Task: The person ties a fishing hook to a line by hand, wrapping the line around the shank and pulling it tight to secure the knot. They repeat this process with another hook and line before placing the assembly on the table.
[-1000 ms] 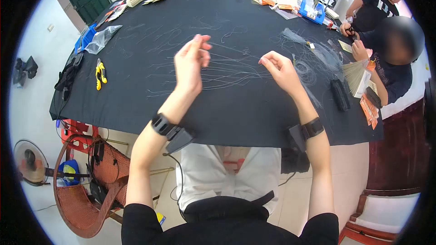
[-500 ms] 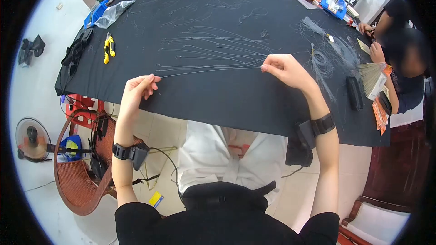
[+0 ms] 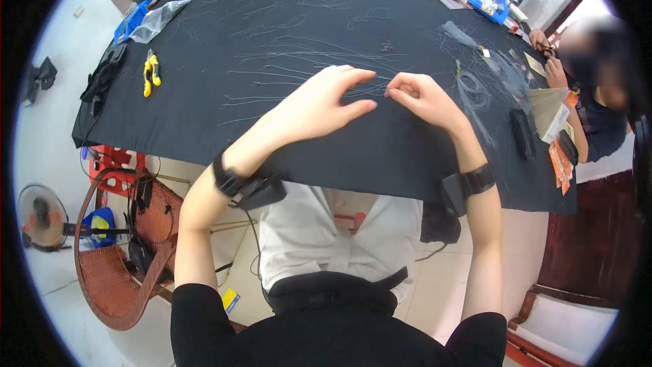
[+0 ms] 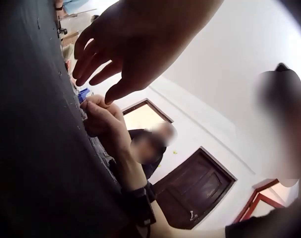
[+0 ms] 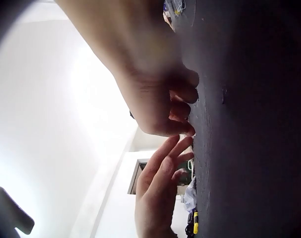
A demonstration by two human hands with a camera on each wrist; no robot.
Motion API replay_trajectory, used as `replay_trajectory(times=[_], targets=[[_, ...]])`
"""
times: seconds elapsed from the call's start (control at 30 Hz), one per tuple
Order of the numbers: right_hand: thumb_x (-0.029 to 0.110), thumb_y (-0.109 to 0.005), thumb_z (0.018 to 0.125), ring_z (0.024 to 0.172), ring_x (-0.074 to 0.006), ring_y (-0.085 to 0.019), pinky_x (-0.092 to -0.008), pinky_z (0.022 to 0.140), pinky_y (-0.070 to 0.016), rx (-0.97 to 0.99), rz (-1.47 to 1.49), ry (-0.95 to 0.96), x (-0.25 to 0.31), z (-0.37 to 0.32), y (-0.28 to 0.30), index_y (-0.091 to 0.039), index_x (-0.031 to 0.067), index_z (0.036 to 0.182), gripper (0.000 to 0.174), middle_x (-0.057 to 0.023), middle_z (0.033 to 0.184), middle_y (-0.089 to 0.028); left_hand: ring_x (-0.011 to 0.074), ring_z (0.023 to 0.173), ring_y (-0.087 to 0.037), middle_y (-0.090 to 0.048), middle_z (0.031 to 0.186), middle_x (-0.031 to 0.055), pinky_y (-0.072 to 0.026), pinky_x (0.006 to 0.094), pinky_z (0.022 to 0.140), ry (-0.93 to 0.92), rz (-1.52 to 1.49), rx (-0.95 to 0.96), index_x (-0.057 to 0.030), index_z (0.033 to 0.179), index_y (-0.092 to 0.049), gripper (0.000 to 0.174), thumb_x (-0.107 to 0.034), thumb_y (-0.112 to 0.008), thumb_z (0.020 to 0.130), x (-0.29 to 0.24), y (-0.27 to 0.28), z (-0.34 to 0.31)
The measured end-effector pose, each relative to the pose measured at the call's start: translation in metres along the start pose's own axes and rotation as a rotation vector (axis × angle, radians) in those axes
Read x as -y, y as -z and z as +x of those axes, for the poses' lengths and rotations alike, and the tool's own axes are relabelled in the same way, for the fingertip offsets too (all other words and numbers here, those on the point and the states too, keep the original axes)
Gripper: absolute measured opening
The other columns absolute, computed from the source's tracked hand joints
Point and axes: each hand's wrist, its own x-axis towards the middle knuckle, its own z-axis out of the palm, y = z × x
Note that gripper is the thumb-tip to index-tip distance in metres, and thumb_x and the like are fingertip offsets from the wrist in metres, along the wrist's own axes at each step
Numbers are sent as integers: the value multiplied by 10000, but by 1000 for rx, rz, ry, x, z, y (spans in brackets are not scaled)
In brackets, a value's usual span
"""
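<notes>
A spread of thin translucent lines (image 3: 268, 83), like fishing line, lies on the black cloth and converges toward my right fingertips. My right hand (image 3: 428, 98) pinches the gathered ends between thumb and forefinger, its other fingers curled in. Reaching across from the left over the lines, my left hand (image 3: 319, 103) has thumb and fingers spread apart with nothing between them, the tips just short of the right fingertips. In the left wrist view the left hand (image 4: 135, 47) hangs above the right hand (image 4: 108, 121). The left palm is hidden in the head view.
Yellow-handled pliers (image 3: 151, 73) lie at the left, near a clear plastic bag (image 3: 159, 22). Coiled bundles of line (image 3: 475, 88) and a black case (image 3: 522, 134) sit to the right. Another person (image 3: 598, 75) works at the right edge, beside a fan of cards (image 3: 549, 112).
My left hand first drew one line out to the left and toward me, then came back right with fingers spread, now beside my right hand. The right hand stays nearly in place, still pinching.
</notes>
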Motion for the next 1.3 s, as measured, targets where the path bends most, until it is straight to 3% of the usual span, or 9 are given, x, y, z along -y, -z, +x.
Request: replay_trajectory(times=[0.07,0.17,0.2,0.3,0.6,0.7,0.87,1.07,1.3], targets=[[136,-554,817,545,-60,-439,-230,492,-358,-12,24,3,-3,-1,3,-583,-22,804,162,-12,586,-509,204,849,-582,-617,979,148,-452,287,726,-12,-20,26,-25,1082,-574,331,-190,-609,798,15,-24,27],[149,-559,803,514,-66,-401,-245,469,-331,-28,13,7,-1,-1,4,-580,-24,792,174,-11,554,-483,190,725,-599,-644,818,137,-461,287,672,179,-128,178,-4,957,-628,242,-179,-615,790,15,-29,48],[152,-560,800,507,-67,-392,-248,465,-325,-11,-5,-13,1,-1,5,-580,-24,791,177,-13,545,-476,169,635,-584,-634,690,107,-459,289,631,130,-149,98,10,857,-649,190,-163,-610,788,17,-34,48],[160,-564,791,491,-68,-378,-254,457,-312,14,-38,-48,7,-1,7,-582,-20,783,181,-20,520,-459,143,632,-567,-624,686,106,-452,280,615,249,-146,188,7,858,-644,167,-138,-599,788,21,-31,46],[143,-561,796,503,-55,-385,-234,462,-319,-40,-60,-79,8,-2,14,-577,-20,784,164,3,533,-471,133,640,-552,-625,719,70,-447,272,625,219,-195,232,9,867,-633,181,-148,-597,786,34,-36,36],[147,-561,797,504,-54,-386,-232,461,-317,-31,-52,-73,9,-1,13,-575,-21,784,169,3,530,-469,132,649,-556,-632,735,62,-455,273,636,71,-214,-40,15,897,-630,211,-166,-605,792,29,-46,34],[125,-549,837,526,-5,-344,-182,459,-273,-26,-39,-65,11,-2,12,-563,-15,781,151,69,573,-420,101,697,-563,-641,777,63,-456,249,671,227,-368,103,17,914,-631,231,-186,-614,806,25,-38,39],[169,-555,801,487,-56,-381,-240,452,-312,-53,-5,-51,16,-2,10,-581,-19,774,192,-4,512,-457,80,688,-571,-641,766,49,-455,224,651,263,-394,61,12,909,-634,202,-167,-605,818,20,-41,38],[166,-556,802,482,-57,-374,-239,447,-301,-55,-51,-36,16,-2,6,-584,-20,777,189,3,512,-455,59,648,-549,-631,723,42,-441,208,616,250,-445,74,9,882,-636,189,-164,-615,810,32,-45,39]])
